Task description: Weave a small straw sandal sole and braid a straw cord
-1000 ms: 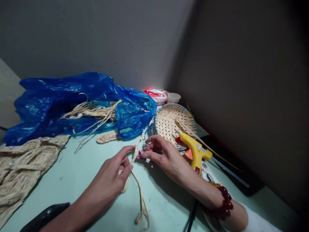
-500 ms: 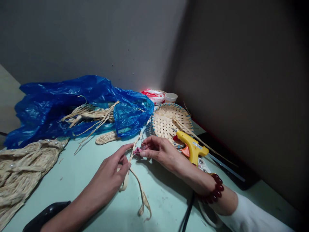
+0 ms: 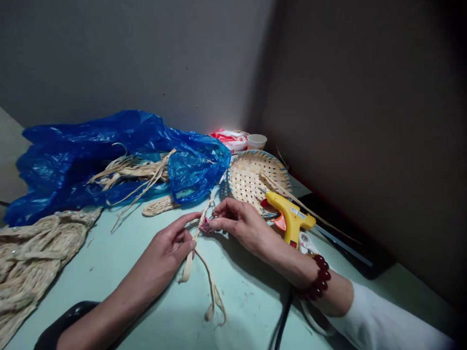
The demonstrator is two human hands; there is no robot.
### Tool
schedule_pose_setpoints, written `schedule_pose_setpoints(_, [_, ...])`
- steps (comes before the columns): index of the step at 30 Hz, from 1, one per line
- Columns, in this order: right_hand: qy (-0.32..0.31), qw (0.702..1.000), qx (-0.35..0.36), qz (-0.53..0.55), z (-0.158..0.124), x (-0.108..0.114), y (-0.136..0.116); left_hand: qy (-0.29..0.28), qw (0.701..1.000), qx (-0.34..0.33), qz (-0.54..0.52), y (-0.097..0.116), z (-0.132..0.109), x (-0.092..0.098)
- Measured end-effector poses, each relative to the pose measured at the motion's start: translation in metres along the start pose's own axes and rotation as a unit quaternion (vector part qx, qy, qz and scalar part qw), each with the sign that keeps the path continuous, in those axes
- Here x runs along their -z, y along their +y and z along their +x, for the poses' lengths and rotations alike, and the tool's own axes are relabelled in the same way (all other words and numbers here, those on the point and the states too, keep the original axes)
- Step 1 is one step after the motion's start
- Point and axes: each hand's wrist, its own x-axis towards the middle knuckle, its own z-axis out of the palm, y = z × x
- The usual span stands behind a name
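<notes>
A thin braided straw cord (image 3: pixel 200 225) runs down the table, its loose ends (image 3: pixel 215 296) lying below my hands. My left hand (image 3: pixel 171 245) pinches the cord between thumb and fingers. Against the cord's right side is a small pink piece (image 3: pixel 205 225), held in the fingertips of my right hand (image 3: pixel 241 223). A small shiny metal bit (image 3: pixel 215 214) shows by the right fingertips; its shape is hard to make out. Just right of that hand, a yellow glue gun (image 3: pixel 292 218) rests against a round woven basket (image 3: pixel 248 177).
A blue plastic bag (image 3: pixel 91 141) with straw strands (image 3: pixel 134 170) lies at the back left. Braided straw work with beads (image 3: pixel 36 262) sits at left. Behind the basket are a cup (image 3: pixel 257 141) and a red-white packet (image 3: pixel 233 141). A black cable (image 3: pixel 283 321) runs at front right.
The view has shifted slightly. Both hands keep their grips, with the pink piece still against the cord.
</notes>
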Motion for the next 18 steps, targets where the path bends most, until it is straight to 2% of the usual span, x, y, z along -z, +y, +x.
schedule_pose_setpoints(4, [-0.007, 1.0, -0.008, 0.025, 0.001, -0.001, 0.0, 0.014, 0.998, -0.019, 0.062, 0.001, -0.001, -0.003])
schedule_pose_setpoints(8, [0.004, 1.0, -0.007, -0.005, 0.001, -0.001, 0.0, 0.019, 0.994, -0.024, 0.106, 0.0, 0.0, -0.004])
schedule_pose_setpoints(12, [-0.008, 0.998, 0.003, -0.067, -0.002, -0.002, 0.0, 0.009, 0.994, -0.036, 0.099, -0.003, 0.001, -0.002])
schedule_pose_setpoints(18, [-0.005, 0.983, 0.038, -0.181, -0.013, -0.005, -0.007, -0.007, 0.998, -0.01, 0.058, -0.002, -0.006, -0.005])
